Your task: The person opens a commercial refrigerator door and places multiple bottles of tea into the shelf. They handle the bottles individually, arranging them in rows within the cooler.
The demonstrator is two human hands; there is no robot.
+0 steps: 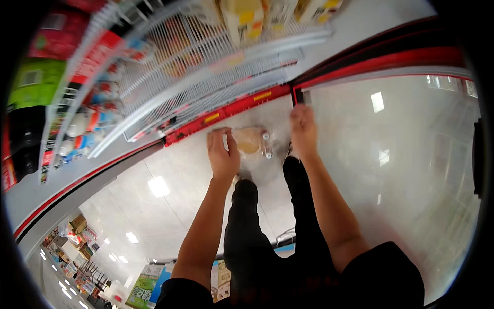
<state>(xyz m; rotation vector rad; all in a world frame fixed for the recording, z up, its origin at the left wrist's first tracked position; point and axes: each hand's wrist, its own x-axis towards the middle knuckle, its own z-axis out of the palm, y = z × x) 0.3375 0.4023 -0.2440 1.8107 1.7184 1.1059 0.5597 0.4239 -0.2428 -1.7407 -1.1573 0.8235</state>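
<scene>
My left hand (224, 154) is in front of the open cooler with its fingers curved and the thumb apart; nothing shows between them. Just right of it lies a clear plastic package with two pale round caps (254, 143), seen against the floor between my feet; whether the hand touches it I cannot tell. My right hand (303, 133) is blurred, its fingers curled close to the lower corner of the red-and-black framed glass door (299, 94). Its grip on the frame cannot be made out.
White wire shelves (154, 77) bear cartons (243, 19) and bottles (81, 123). A red rail (231, 110) edges the cooler's bottom. The glass door extends right. Behind my legs stands a printed box (142, 287); stacked goods (79, 241) stand farther off at lower left.
</scene>
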